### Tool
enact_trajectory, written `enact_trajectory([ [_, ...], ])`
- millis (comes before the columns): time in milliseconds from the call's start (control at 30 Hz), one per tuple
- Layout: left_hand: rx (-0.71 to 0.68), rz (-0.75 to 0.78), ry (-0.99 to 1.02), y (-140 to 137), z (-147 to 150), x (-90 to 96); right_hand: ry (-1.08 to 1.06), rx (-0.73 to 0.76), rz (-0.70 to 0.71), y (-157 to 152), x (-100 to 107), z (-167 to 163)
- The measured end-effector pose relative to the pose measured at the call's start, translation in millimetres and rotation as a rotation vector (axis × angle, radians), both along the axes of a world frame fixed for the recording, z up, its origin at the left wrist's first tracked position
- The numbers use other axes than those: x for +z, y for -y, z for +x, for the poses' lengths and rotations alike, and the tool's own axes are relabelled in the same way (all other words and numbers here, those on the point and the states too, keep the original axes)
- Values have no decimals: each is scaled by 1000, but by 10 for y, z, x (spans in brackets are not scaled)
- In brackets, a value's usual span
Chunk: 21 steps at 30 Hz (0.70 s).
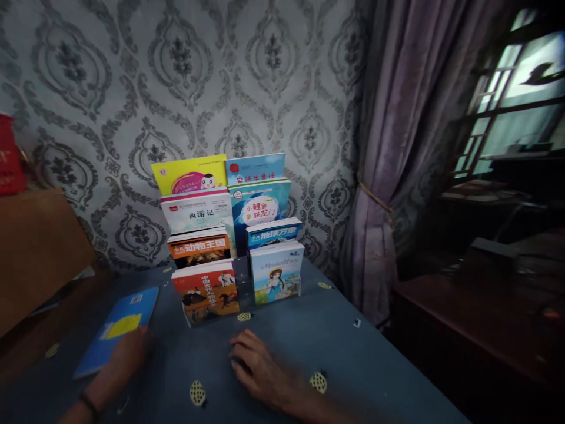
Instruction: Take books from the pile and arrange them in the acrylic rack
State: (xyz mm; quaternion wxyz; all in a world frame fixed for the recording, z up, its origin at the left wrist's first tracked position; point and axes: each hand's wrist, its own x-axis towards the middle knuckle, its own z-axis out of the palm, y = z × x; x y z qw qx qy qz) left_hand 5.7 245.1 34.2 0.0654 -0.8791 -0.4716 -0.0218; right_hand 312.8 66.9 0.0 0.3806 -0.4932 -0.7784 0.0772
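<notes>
My left hand, smeared by motion, is over the lower right edge of a blue book with a yellow patch. The book lies flat on the table's left side; whether my fingers grip it does not show. My right hand rests on the blue tablecloth, loosely curled, a gap between thumb and fingers and nothing held. Beyond it, books stand upright in two stepped columns. An orange-red book fronts the left column. In front on the right is a pale blue book with a girl on its cover.
A brown cardboard box stands at the left, with a red object above it. Patterned wallpaper covers the wall behind. A tied purple curtain hangs right of the table. Dark reddish furniture is farther right.
</notes>
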Motion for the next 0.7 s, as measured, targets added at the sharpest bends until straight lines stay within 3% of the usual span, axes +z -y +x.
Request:
enact_trajectory([
  [100, -128, -11, -107, 489, 257, -135, 14, -3, -7, -17, -20, 4],
  [267, -199, -110, -212, 1153, 847, -363, 27, -13, -5, -51, -61, 7],
  [333, -278, -114, -176, 1211, 920, -399, 64, -9, -37, -45, -60, 14],
  [433, -311, -48, -57, 1031, 733, -421, 112, 4, -82, -3, -31, 38],
  [533, -157, -2, 73, 705, 344, -447, 148, 15, -96, 48, 0, 66],
  [600, 48, -13, 89, 554, 116, -455, 166, 14, -98, 70, 10, 75],
  [700, 286, -56, 62, 547, -34, -402, 179, 14, -112, 83, 23, 72],
])
